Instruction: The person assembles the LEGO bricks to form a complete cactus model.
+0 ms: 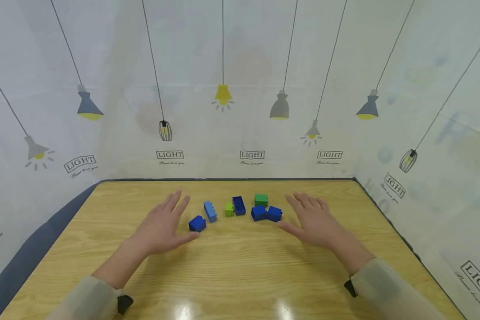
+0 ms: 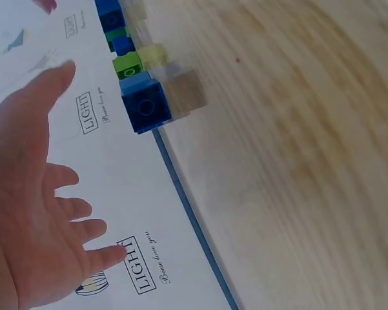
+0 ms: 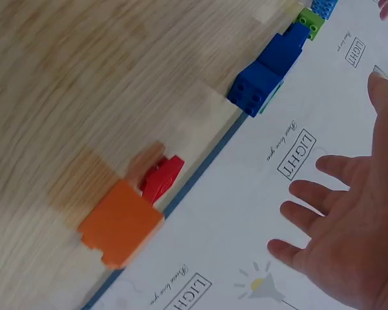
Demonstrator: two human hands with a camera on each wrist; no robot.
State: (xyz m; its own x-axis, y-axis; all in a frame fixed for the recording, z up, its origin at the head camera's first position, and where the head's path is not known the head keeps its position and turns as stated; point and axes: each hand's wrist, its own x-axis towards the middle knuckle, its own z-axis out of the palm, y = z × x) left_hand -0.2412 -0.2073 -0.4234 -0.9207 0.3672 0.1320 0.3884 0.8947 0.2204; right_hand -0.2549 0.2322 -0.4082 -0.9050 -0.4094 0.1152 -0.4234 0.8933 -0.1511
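Flanking toy bricks [image 1: 238, 206], left hand [image 1: 160, 227] mirrors right hand [image 1: 316, 222].

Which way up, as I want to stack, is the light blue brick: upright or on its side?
On its side: in the head view, the light blue brick has its studs pointing sideways, toward the right hand.

A: Left hand [image 1: 162, 229]?
B: Fingers extended, thumb angled inward.
A: Right hand [image 1: 314, 224]?
B: Mirrored, fingers spread. Left forearm [image 1: 120, 262] and right forearm [image 1: 351, 252] slant inward from below; hands well apart.
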